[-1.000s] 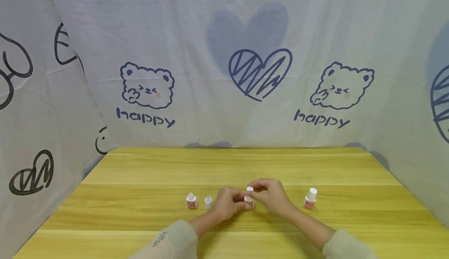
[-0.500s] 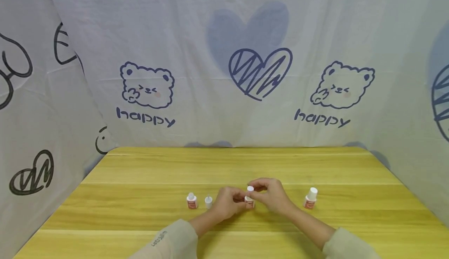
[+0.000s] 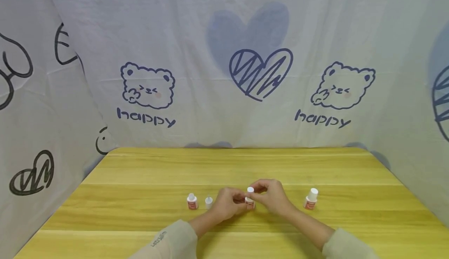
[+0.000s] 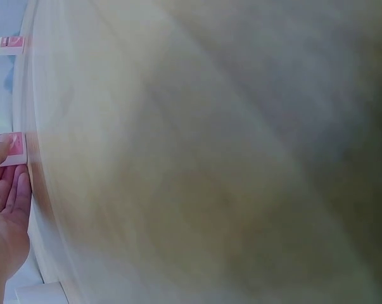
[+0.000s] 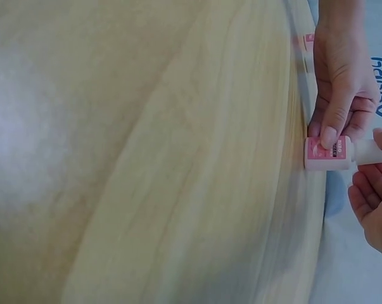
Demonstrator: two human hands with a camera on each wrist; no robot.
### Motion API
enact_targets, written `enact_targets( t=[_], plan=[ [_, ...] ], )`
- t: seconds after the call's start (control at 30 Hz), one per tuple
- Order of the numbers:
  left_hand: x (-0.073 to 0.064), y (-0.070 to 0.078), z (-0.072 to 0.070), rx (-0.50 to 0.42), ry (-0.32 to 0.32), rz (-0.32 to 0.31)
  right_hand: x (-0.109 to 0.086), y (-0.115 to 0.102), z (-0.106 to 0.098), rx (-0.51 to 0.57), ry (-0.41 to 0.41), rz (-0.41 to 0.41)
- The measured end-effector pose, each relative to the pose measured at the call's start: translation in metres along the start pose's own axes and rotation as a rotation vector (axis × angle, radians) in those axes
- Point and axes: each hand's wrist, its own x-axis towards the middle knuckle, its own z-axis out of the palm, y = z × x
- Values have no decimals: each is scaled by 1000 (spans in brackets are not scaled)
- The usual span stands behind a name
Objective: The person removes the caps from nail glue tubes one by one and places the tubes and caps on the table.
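Observation:
A small white bottle with a red-and-white label [image 3: 250,203] stands upright on the table in the middle of the head view. My left hand [image 3: 226,203] grips its body from the left, the thumb lying across the label in the right wrist view. My right hand [image 3: 273,197] has thumb and fingers round the white cap [image 5: 370,152] at the bottle's top. That cap sits on the neck end of the bottle. Left of my left hand stands an uncapped bottle [image 3: 192,202] with its pale nozzle showing. A loose white cap [image 3: 208,202] rests between them.
To the right stands a third small bottle [image 3: 310,199], its white cap on. All stand on a yellow wood-grain table [image 3: 154,173]. A pale cloth printed with hearts and bears [image 3: 203,115] hangs behind the table's far edge and along both sides.
My right hand's fingers have shifted slightly about the cap. The left hand keeps its grip on the bottle, and the other bottles and the loose cap stay where they were.

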Motion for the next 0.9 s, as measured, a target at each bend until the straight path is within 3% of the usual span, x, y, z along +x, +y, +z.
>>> enact_targets(
  t=[0.4, 0.9],
  plan=[
    [1, 0, 0, 7, -8, 6, 3, 2, -5, -6, -68, -41],
    [1, -1, 0, -5, -18, 25, 3, 1, -7, -4, -89, -85]
  ],
)
